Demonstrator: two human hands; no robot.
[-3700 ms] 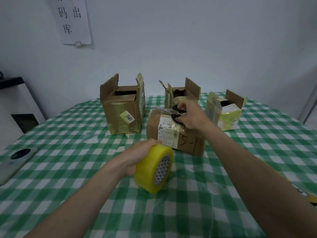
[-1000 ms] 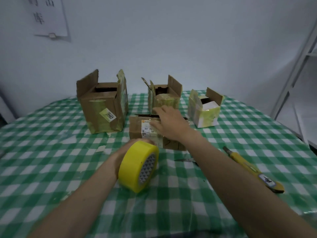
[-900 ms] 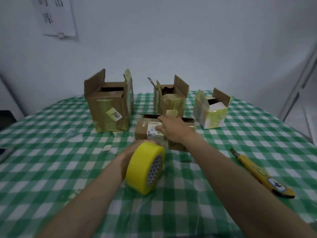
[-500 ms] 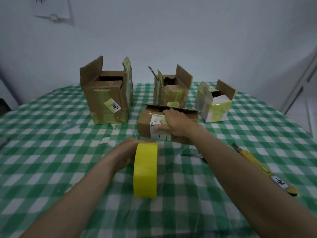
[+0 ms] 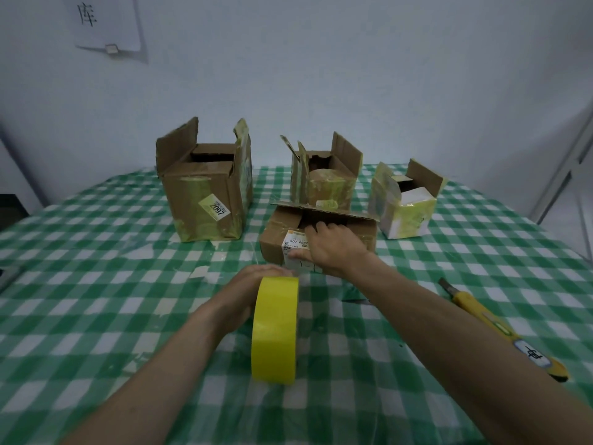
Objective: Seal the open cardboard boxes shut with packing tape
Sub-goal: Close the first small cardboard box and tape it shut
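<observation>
A small low cardboard box [image 5: 276, 242] with a white label sits mid-table, its top flap lifted. My right hand [image 5: 330, 244] grips its front edge, fingers hooked over the rim and thumb on the label. My left hand [image 5: 247, 295] holds a yellow roll of packing tape [image 5: 275, 329] edge-on, just in front of the box. A thin clear strip seems to run from the roll toward the box. Three more open boxes stand behind: a large brown one [image 5: 205, 191], a middle one [image 5: 327, 178] and a white-and-yellow one [image 5: 404, 200].
A yellow utility knife [image 5: 500, 329] lies on the green checked tablecloth [image 5: 96, 284] at the right, beside my right forearm. A paper sign [image 5: 106, 24] hangs on the wall at the back left. A dark object sits at the table's far left edge.
The tape roll has turned from showing its core to edge-on. My right hand slid from the box's top to its front edge, and the top flap now stands lifted.
</observation>
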